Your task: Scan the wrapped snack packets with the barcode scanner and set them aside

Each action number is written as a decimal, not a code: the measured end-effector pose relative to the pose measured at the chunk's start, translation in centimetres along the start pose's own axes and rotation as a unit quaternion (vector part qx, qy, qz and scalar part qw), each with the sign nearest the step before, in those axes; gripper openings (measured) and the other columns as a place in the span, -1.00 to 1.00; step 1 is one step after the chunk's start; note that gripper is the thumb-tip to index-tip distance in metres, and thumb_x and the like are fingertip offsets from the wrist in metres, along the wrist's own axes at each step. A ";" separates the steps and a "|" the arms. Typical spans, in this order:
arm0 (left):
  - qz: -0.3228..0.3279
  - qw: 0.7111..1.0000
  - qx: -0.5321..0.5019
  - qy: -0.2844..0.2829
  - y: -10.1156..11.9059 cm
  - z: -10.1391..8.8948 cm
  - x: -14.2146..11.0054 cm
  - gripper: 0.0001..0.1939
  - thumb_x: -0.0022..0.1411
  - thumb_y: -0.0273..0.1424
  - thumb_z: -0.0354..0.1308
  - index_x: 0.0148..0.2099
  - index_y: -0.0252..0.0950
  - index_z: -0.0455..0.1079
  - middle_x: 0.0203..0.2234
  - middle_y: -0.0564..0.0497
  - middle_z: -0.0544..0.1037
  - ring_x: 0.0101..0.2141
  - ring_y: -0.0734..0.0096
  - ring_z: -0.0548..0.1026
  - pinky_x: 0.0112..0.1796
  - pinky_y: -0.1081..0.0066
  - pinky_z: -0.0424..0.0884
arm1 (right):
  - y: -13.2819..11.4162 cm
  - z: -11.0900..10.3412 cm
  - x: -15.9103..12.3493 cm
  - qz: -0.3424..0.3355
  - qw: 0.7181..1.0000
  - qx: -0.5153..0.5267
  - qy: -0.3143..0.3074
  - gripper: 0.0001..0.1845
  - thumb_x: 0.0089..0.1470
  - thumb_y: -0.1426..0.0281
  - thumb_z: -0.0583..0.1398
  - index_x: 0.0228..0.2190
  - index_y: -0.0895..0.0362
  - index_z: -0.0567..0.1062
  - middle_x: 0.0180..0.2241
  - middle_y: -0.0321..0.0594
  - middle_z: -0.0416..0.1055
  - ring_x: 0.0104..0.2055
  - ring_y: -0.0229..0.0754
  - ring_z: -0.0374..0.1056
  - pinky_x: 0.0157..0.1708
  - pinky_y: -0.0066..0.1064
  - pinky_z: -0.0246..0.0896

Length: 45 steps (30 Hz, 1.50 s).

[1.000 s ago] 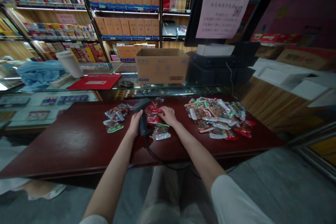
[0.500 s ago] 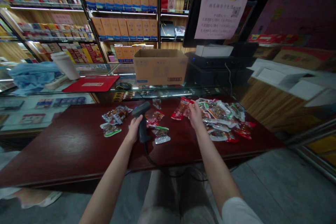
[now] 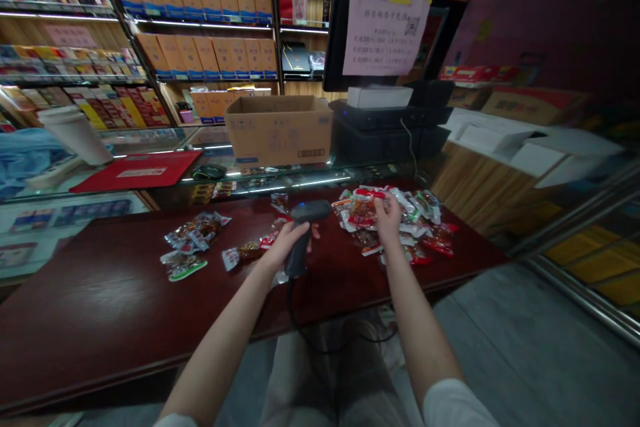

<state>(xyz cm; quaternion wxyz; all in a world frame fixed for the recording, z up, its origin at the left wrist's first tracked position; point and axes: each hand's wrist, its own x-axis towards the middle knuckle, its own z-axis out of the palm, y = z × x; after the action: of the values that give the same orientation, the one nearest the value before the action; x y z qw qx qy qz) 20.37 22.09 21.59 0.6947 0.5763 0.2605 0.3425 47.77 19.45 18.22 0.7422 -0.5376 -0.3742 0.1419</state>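
A dark corded barcode scanner (image 3: 299,250) stands upright in my left hand (image 3: 284,247), its fingers wrapped round the handle and its head pointing right. My right hand (image 3: 389,217) pinches a red snack packet (image 3: 364,208) at its right end, over the large pile of snack packets (image 3: 415,213) on the right. Behind and left of the scanner lie a few loose packets (image 3: 246,252), partly hidden by my left hand. Farther left is a smaller group of clear packets (image 3: 197,232), with a green-edged packet (image 3: 183,265) in front of it.
The packets lie on a dark red wooden table (image 3: 115,307). Behind it, a glass counter carries an open cardboard box (image 3: 280,133), a red folder (image 3: 140,171), a mouse (image 3: 210,172) and a white cup (image 3: 75,133). A monitor with a paper sign (image 3: 385,33) stands behind right.
My right hand has taken a red packet from the middle of the table and carried it right, over the large pile. The scanner has shifted right and its head has swung rightward. The view has turned right.
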 end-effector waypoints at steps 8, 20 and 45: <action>-0.020 0.998 -0.053 0.042 -1.2 -0.3 0.2 -0.47 0.04 0.00 0.24 -0.15 -0.38 0.45 -0.45 -0.03 0.54 -0.64 0.56 0.35 -0.61 0.48 0.26 | 0.7 -0.9 0.1 -0.006 1.000 -0.001 0.008 -0.61 -0.03 0.08 0.23 -0.26 0.09 0.34 -0.37 -0.22 0.47 -0.40 -0.18 0.41 -0.43 -0.34 0.38; -0.044 0.997 -0.063 0.015 -1.7 0.2 -0.3 -0.47 0.05 -0.02 0.26 -0.13 -0.40 0.46 -0.44 -0.06 0.56 -0.61 0.54 0.38 -0.55 0.48 0.27 | 1.5 -0.2 -1.4 -0.094 0.988 -0.119 -0.031 -0.69 0.05 0.16 0.21 -0.24 0.11 0.46 -0.31 -0.15 0.53 -0.25 -0.09 0.48 -0.15 -0.19 0.37; -0.040 0.998 -0.038 0.025 -1.2 -0.1 -0.5 -0.44 0.00 0.03 0.29 -0.17 -0.37 0.45 -0.37 -0.14 0.60 -0.47 0.37 0.52 -0.42 0.41 0.40 | 0.7 -0.8 -1.6 -0.147 0.939 -0.310 0.012 -0.54 0.15 0.18 0.10 0.01 0.14 0.42 -0.26 -0.08 0.52 -0.20 -0.04 0.40 -0.02 -0.09 0.18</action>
<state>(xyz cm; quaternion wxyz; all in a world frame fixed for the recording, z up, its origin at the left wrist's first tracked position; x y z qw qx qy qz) 20.21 21.68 20.38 0.7225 0.5299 0.2879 0.3380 47.34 18.20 16.86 0.5556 -0.6820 -0.4654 -0.0980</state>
